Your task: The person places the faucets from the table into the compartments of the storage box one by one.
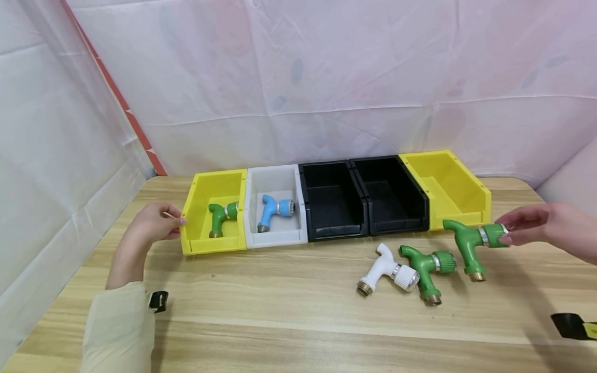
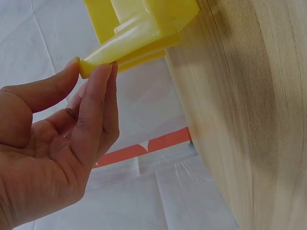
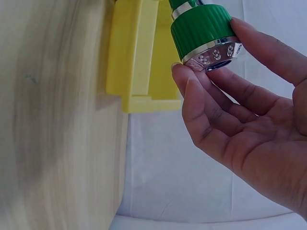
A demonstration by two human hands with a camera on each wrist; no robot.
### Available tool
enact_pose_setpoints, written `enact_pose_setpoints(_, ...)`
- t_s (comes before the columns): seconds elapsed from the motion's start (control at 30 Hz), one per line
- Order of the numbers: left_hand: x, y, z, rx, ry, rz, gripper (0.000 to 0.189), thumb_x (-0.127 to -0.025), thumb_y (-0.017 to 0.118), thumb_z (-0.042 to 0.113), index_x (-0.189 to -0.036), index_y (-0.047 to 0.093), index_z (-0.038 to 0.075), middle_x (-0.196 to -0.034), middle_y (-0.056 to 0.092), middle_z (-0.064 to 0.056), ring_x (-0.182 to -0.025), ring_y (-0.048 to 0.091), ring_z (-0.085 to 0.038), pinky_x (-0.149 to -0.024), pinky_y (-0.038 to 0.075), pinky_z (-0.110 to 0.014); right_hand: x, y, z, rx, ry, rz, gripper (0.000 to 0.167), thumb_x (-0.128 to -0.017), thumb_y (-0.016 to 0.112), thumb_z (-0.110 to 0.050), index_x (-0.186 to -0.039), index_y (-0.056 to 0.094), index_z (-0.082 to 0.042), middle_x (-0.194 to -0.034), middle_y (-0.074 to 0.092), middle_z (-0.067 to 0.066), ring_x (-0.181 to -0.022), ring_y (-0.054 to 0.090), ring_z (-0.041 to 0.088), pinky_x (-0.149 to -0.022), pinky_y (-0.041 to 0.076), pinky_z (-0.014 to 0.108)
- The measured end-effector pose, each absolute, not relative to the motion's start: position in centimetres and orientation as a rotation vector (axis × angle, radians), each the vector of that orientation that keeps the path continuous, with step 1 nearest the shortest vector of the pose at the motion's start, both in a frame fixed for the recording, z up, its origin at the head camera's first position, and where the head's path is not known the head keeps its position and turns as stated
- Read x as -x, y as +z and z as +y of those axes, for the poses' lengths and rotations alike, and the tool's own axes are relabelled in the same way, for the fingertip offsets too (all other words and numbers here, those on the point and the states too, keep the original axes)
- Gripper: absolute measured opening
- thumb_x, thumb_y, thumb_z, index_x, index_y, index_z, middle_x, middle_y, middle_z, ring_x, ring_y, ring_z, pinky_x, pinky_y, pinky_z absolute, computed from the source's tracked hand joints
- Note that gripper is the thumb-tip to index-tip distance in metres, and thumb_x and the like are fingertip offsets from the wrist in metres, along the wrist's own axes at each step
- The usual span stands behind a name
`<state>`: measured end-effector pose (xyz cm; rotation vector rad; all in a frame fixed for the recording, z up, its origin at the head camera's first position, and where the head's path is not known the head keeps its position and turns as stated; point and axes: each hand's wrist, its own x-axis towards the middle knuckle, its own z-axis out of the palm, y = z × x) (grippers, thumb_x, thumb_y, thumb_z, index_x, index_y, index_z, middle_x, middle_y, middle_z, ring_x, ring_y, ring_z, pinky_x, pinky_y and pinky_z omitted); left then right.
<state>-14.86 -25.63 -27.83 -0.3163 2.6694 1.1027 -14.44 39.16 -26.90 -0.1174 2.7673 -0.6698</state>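
My left hand (image 1: 158,223) pinches the side rim of the leftmost yellow bin (image 1: 189,228) between thumb and fingers; the left wrist view shows that grip on the bin's edge (image 2: 124,43). A green faucet (image 1: 218,220) lies inside this bin. On the right, my right hand (image 1: 545,228) holds another green faucet (image 1: 468,246) by its ribbed knob, in front of the right yellow bin (image 1: 485,202). In the right wrist view, thumb and fingertips grip the green knob (image 3: 201,31) with its silver end. A white faucet (image 1: 384,267) and a green faucet (image 1: 426,269) lie close together on the table.
Between the yellow bins stand a white bin (image 1: 249,217) with a blue faucet (image 1: 270,210) in it and two black bins (image 1: 333,230) (image 1: 398,227). All stand side by side on the wooden table (image 1: 280,311), before a pale cloth backdrop (image 1: 326,77).
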Motion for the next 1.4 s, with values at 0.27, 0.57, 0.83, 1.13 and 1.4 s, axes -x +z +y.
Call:
enact_pose_setpoints(0.27,14.8,-28.0,-25.8,0.312,1.116,2.665,0.027,-0.09,0.056,0.008,-0.106,0.049,-0.012,-0.095,0.052,-0.021,-0.072,0.059,-0.017,-0.072,0.054,-0.033,14.8,-26.3,37.4,0.172,-0.674,2.787,0.041,-0.081,0.069,-0.03,-0.107,0.062,0.0,-0.09,0.066,0.003,-0.074,0.055,0.004,-0.066,0.043,0.031)
enact_pose_setpoints(0.57,14.8,-27.9,-25.8,0.32,1.106,2.671,0.026,-0.09,0.056,0.009,-0.105,0.049,-0.011,-0.095,0.051,-0.021,-0.07,0.058,-0.016,-0.072,0.054,-0.033,15.2,-26.1,35.6,0.28,-0.825,2.84,0.033,-0.078,0.073,-0.017,-0.102,0.063,0.002,-0.084,0.066,0.0,-0.073,0.057,0.005,-0.06,0.046,0.021)
enact_pose_setpoints(0.83,14.7,-27.7,-25.8,0.314,1.119,2.672,0.026,-0.09,0.056,0.009,-0.104,0.049,-0.011,-0.094,0.051,-0.02,-0.069,0.057,-0.015,-0.071,0.054,-0.033,15.7,-25.4,33.2,0.281,-0.743,2.86,0.04,-0.077,0.074,-0.027,-0.105,0.063,0.0,-0.09,0.066,0.002,-0.075,0.054,0.001,-0.061,0.046,0.022)
enact_pose_setpoints(1.13,14.6,-27.6,-25.6,0.285,1.138,2.68,0.025,-0.09,0.056,0.008,-0.102,0.05,-0.012,-0.092,0.053,-0.018,-0.07,0.059,-0.016,-0.069,0.054,-0.031,15.9,-25.1,31.3,0.343,-0.795,2.794,0.038,-0.078,0.072,-0.025,-0.106,0.063,0.0,-0.092,0.065,0.003,-0.077,0.056,0.006,-0.066,0.046,0.022)
enact_pose_setpoints(1.4,14.6,-27.7,-25.5,0.287,1.145,2.679,0.025,-0.089,0.057,0.008,-0.102,0.05,-0.013,-0.091,0.053,-0.019,-0.068,0.059,-0.015,-0.067,0.054,-0.03,16.0,-25.0,29.6,0.39,-0.85,2.773,0.037,-0.077,0.074,-0.022,-0.104,0.063,0.0,-0.09,0.066,0.003,-0.077,0.057,0.008,-0.066,0.048,0.022)
